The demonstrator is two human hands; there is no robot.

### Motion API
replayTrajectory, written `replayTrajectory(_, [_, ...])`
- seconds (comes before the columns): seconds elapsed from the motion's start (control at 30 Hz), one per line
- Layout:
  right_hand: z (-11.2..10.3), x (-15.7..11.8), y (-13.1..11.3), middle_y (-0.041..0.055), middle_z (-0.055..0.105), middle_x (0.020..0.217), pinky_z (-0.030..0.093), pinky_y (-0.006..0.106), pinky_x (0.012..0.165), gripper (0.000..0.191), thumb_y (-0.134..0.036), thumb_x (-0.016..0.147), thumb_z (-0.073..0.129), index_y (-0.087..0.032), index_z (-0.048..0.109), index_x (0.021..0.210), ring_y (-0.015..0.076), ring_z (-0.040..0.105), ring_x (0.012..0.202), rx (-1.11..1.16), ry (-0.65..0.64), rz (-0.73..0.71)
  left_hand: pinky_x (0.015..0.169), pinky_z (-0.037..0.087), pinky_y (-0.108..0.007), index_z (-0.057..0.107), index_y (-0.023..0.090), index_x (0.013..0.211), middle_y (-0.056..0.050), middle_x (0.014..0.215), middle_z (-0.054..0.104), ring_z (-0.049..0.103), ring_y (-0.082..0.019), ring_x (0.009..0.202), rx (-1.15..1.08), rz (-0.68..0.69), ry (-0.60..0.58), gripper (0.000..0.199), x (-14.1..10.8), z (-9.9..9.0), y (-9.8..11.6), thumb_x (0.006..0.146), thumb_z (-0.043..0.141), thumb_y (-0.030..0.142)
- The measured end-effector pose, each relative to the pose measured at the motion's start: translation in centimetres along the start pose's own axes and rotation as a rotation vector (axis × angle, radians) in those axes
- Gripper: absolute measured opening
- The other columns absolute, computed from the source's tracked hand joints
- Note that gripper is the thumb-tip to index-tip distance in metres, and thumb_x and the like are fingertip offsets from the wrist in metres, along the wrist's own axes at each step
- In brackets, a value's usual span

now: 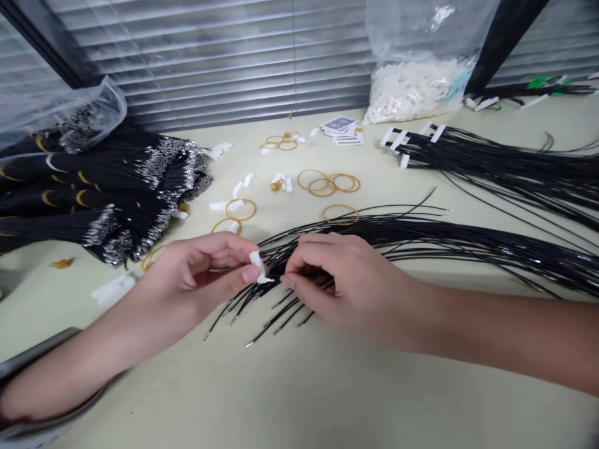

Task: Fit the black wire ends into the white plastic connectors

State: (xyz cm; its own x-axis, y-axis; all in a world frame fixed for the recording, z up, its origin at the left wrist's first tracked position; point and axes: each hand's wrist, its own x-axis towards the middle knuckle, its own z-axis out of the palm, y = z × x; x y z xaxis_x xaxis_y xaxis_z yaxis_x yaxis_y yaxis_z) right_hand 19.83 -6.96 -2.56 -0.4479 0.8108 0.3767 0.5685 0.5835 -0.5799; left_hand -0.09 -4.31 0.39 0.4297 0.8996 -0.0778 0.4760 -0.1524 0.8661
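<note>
Between the thumb and fingers of my left hand (191, 274) is a small white plastic connector housing (258, 267), held tilted upright. My right hand (346, 280) pinches a thin black wire just to its right, and the wire's metal-tipped end is at the housing's side. Whether the tip sits inside the housing I cannot tell. Beneath both hands lies a loose bundle of black wires (444, 240), its crimped metal ends fanned out toward me and its length running off to the right.
Rubber bands (330, 183) and white housings (115, 288) are scattered about the table. Bundled black wires with metal tips (154, 181) lie left. Wires with white housings (468, 149) lie right. Behind are playing cards (341, 130), a bag of white parts (412, 90) and blinds (234, 56).
</note>
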Motion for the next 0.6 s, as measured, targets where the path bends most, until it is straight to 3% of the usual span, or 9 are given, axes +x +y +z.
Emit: replayTrajectory(0.6, [-0.02,0.13,0.19,-0.0040,0.058,0.069,0.033,0.020,0.060,0.011,-0.015,0.080,0.053,-0.014,0.062,0.074,0.0053,0.047,0.061,0.023,-0.007,0.023,0.061,0.045,-0.002,0.066,0.026,0.085,0.009,0.078,0.069,0.062,-0.004,0.070,-0.037,0.024,-0.022,0.007,-0.26,0.11,0.08,0.080,0.065,0.022])
